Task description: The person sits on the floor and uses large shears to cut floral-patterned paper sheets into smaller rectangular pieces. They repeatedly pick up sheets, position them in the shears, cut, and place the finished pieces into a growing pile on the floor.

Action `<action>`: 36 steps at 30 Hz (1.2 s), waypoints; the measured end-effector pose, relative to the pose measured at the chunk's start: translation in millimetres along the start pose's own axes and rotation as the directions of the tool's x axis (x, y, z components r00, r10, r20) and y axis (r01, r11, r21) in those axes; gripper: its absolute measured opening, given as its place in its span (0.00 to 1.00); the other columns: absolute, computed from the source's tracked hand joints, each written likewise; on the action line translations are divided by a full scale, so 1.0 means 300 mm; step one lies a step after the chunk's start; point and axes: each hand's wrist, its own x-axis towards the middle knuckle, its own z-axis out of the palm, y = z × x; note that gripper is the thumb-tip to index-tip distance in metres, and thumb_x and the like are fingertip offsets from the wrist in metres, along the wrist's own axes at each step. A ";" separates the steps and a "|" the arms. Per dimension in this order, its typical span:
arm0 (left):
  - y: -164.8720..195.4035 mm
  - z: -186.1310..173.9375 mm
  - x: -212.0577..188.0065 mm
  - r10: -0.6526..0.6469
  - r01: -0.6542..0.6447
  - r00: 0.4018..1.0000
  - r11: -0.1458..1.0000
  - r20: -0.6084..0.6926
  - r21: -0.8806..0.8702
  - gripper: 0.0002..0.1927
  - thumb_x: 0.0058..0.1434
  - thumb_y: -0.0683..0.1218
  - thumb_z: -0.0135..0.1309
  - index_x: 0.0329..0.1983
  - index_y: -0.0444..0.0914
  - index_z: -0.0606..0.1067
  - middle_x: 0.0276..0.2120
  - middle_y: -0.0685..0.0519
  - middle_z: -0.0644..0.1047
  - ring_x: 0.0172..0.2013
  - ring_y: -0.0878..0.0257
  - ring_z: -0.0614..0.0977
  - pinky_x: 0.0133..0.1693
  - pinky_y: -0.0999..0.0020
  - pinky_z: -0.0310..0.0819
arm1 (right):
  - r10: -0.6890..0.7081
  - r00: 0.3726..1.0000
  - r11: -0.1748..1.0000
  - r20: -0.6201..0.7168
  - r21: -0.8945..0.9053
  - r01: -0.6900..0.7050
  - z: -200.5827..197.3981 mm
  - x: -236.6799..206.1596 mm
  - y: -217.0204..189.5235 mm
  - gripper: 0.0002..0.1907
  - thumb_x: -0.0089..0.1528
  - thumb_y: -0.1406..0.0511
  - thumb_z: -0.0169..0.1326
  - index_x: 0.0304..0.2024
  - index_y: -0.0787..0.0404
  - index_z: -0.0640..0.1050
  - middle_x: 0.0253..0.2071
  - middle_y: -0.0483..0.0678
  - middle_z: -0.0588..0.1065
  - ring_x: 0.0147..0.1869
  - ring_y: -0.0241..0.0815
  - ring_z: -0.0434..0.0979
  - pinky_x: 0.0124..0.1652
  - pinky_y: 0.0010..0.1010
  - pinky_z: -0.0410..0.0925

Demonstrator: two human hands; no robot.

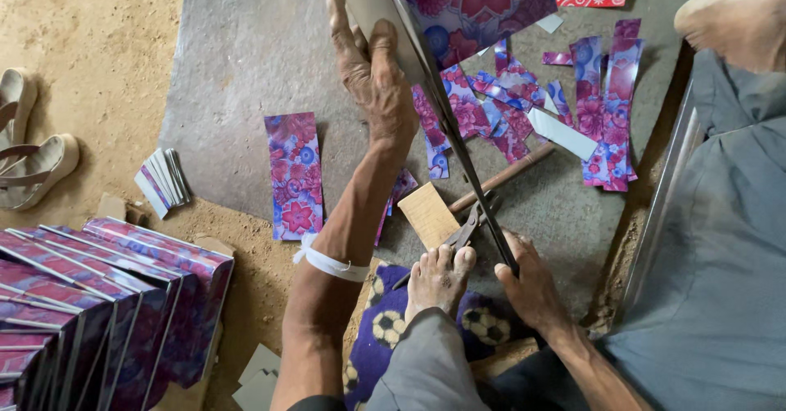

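My left hand [372,71] grips the edge of a floral-printed sheet [483,2], whose grey underside faces me. Long dark shears [458,141] run from that sheet down to my right hand [532,284], which is closed on the upper handle. My bare foot [438,276] rests on the lower handle, on a football-patterned cushion [385,329]. A cut floral strip [295,173] lies flat to the left of my left forearm.
A wooden mallet [430,210] lies beside the shears on the grey mat [246,51]. Floral offcuts [589,108] are scattered at upper right. Finished floral boxes [106,296] stand at lower left, small grey pieces [164,182] and sandals [33,157] further left.
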 end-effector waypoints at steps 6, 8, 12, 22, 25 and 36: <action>-0.013 -0.007 -0.008 0.026 -0.027 1.000 0.998 0.006 0.049 0.32 0.78 0.40 0.51 0.79 0.50 0.55 0.56 0.47 0.75 0.50 0.64 0.78 0.53 0.66 0.79 | 0.197 0.977 0.971 0.079 0.124 -0.205 0.011 0.009 0.034 0.31 0.60 0.60 0.51 0.66 0.62 0.67 0.60 0.61 0.71 0.63 0.59 0.71 0.59 0.44 0.64; -0.021 -0.013 -0.015 0.007 -0.008 1.000 0.998 0.008 0.055 0.31 0.78 0.40 0.51 0.79 0.49 0.55 0.55 0.48 0.75 0.49 0.64 0.78 0.52 0.67 0.78 | 0.294 0.950 0.941 0.108 0.144 -0.308 0.035 0.024 0.078 0.26 0.60 0.61 0.52 0.60 0.62 0.70 0.52 0.61 0.74 0.55 0.57 0.76 0.53 0.44 0.68; -0.031 -0.021 -0.023 -0.039 0.039 0.999 0.999 0.014 -0.021 0.31 0.78 0.39 0.50 0.79 0.49 0.54 0.54 0.47 0.76 0.48 0.64 0.77 0.51 0.67 0.77 | 0.225 0.974 0.973 0.012 0.058 -0.225 0.155 0.070 0.188 0.12 0.63 0.61 0.54 0.43 0.63 0.76 0.34 0.58 0.77 0.38 0.56 0.81 0.40 0.43 0.72; 0.049 0.009 -0.008 -0.024 0.023 1.000 0.998 0.012 0.053 0.33 0.78 0.37 0.50 0.80 0.51 0.54 0.61 0.46 0.72 0.50 0.65 0.76 0.52 0.69 0.76 | 0.200 0.978 0.977 0.064 0.059 -0.204 0.130 0.085 0.174 0.12 0.62 0.63 0.53 0.46 0.62 0.76 0.35 0.58 0.78 0.41 0.56 0.82 0.41 0.43 0.72; 0.083 0.015 -0.080 -0.319 0.349 0.935 0.906 -0.156 0.238 0.38 0.66 0.41 0.47 0.78 0.52 0.51 0.60 0.46 0.71 0.44 0.64 0.83 0.37 0.64 0.84 | 0.035 0.999 0.998 -0.009 0.048 -0.035 0.066 0.052 0.108 0.23 0.61 0.63 0.52 0.58 0.66 0.71 0.49 0.62 0.76 0.51 0.59 0.77 0.47 0.45 0.69; 0.088 0.011 -0.202 -0.218 0.218 0.976 0.976 0.008 -0.003 0.36 0.74 0.39 0.47 0.82 0.43 0.52 0.55 0.46 0.76 0.46 0.66 0.76 0.49 0.70 0.76 | 0.231 0.969 0.948 -0.093 -0.205 -0.245 0.232 0.073 0.252 0.15 0.67 0.55 0.55 0.36 0.61 0.76 0.28 0.60 0.76 0.35 0.62 0.79 0.34 0.47 0.70</action>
